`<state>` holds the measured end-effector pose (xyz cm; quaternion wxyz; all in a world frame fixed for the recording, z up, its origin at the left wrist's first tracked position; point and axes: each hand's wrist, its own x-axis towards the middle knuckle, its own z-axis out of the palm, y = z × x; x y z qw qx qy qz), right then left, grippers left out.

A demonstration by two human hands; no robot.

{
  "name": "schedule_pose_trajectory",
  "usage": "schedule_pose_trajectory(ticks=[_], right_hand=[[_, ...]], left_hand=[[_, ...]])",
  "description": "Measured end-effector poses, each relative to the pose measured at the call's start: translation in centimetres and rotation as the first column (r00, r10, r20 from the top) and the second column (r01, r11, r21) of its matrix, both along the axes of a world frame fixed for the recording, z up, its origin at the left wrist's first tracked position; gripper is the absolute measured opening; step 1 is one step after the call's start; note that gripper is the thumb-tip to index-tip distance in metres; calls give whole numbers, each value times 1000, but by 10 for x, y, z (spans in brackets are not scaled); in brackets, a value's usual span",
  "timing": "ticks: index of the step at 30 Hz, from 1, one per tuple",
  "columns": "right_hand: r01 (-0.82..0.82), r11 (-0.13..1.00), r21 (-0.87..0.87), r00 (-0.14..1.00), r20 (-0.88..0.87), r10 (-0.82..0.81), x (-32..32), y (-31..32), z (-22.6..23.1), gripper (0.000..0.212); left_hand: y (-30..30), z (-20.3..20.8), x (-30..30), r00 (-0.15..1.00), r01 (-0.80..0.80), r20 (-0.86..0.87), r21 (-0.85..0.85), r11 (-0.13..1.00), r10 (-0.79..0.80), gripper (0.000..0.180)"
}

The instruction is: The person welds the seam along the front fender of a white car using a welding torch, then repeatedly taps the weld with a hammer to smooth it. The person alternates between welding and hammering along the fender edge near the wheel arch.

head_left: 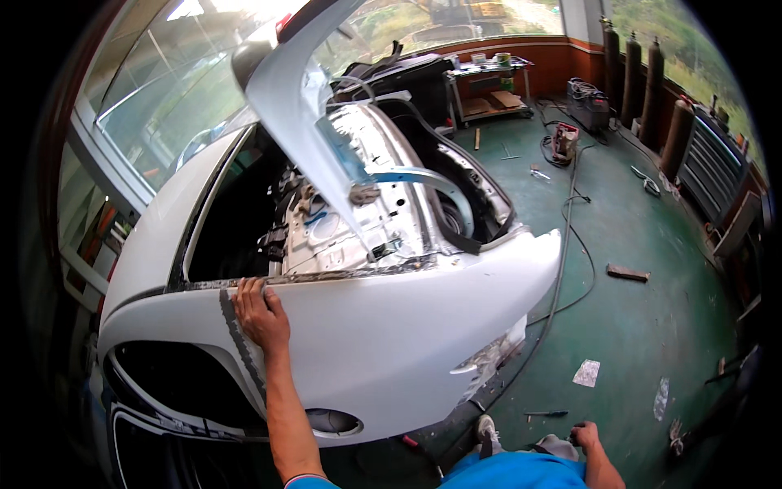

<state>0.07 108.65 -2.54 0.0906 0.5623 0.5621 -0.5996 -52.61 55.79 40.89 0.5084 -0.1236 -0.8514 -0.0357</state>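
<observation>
My left hand (pixel 261 316) lies flat on the white rear side panel (pixel 391 342) of a car body, its fingers reaching the panel's upper edge. Beside it, a rough grey strip (pixel 242 342) runs down the panel. Down by my leg, my right hand (pixel 585 435) is curled closed; whatever it may hold is hidden. Above the bare, dented rear deck (pixel 326 236) rises a white panel (pixel 297 106), tilted up. A curved blue hinge arm (pixel 423 175) reaches over the rear opening.
A hose (pixel 562 269) snakes across the green floor (pixel 652 326). A wooden block (pixel 627 273) and a screwdriver-like tool (pixel 546 413) lie on it. Gas cylinders (pixel 652 90), a tool cabinet (pixel 710 167) and a cart (pixel 489 73) line the far side.
</observation>
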Motion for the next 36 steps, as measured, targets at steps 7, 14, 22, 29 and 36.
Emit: schedule_pose_trajectory(ticks=[7,14,22,29,36], right_hand=[[70,998,2,998,-2,-70,54,34,-10,20],[256,966,-16,966,-37,-257,150,91,-31,21],[322,946,-31,936,161,-313,273,137,-40,13],[218,975,-33,960,186,-209,243,225,-46,12],[49,998,-32,998,40,-47,54,325,-56,24]], left_hand=[[-2,-1,4,998,-33,53,6,999,33,25],[37,-11,21,978,-142,175,182,973,110,33],[165,-51,85,906,-161,399,20,987,140,42],[146,39,35,953,-51,286,472,880,-98,44],[333,244,54,913,186,-377,48,981,-155,41]])
